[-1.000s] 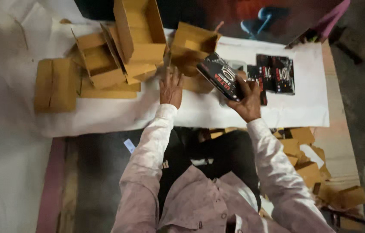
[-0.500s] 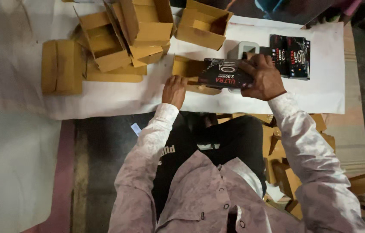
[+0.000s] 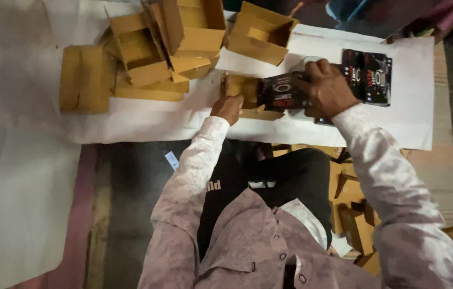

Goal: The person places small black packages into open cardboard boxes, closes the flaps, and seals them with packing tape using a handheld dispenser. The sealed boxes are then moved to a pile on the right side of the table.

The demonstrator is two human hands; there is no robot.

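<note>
My right hand (image 3: 327,90) grips a black printed product box (image 3: 280,91) and holds it at the mouth of a small brown cardboard carton (image 3: 245,92) lying on the white sheet. My left hand (image 3: 227,104) rests on the carton's left end, fingers pointing up along its flap, steadying it. A stack of similar black product boxes (image 3: 370,75) lies just right of my right hand.
Several open brown cartons (image 3: 183,37) are piled at the back left, another open one (image 3: 261,35) at the back middle, and a closed carton (image 3: 83,79) far left. Flat cardboard pieces (image 3: 355,214) lie by my right side. The white sheet (image 3: 146,120) covers the work surface.
My right hand has brought the black box down from the air to the small carton's opening. My left hand has moved from flat on the sheet onto the carton's left end.
</note>
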